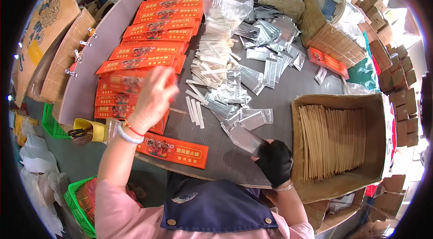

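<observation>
My left hand (155,92), with a bangle and a red cord at the wrist, is over the stacks of red printed paper sleeves (149,54). Motion smears its fingers, so I cannot make out whether they grip one. In a black fingerless glove, my right hand (274,160) pinches a flat silvery clear sachet (246,139) by its near end. That sachet tilts toward loose silver sachets (257,119) on the table. One red sleeve (173,150) lies flat by the table's front edge, between my arms.
A heap of white paper-wrapped strips (209,60) runs up the middle of the table (216,148). More silver packets (270,31) lie behind it. At right stands a cardboard box (295,148) of wooden chopsticks (331,142). A yellow cup (94,130) holds scissors at left.
</observation>
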The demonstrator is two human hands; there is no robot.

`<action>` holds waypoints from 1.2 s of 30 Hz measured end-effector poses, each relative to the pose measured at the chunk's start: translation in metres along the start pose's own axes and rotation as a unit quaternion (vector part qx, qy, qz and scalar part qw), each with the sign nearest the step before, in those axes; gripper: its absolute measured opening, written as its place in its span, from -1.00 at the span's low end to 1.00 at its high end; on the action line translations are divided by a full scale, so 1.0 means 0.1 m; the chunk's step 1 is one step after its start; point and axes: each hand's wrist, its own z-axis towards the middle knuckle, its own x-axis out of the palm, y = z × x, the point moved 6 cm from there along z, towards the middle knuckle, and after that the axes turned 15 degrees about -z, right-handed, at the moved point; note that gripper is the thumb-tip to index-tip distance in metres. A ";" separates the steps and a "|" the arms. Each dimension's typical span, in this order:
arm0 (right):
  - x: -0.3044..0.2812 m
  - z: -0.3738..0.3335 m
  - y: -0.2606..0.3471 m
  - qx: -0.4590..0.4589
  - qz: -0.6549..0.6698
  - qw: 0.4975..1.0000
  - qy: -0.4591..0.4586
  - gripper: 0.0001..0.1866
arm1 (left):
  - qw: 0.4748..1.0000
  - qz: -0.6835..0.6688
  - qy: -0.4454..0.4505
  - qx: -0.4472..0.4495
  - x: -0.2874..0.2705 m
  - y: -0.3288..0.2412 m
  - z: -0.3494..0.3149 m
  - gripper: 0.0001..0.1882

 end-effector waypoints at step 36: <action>-0.01 -0.65 -1.87 0.345 -0.312 0.882 0.079 -0.73 | 0.955 -0.267 0.098 -0.089 1.47 -0.25 -0.03 -0.85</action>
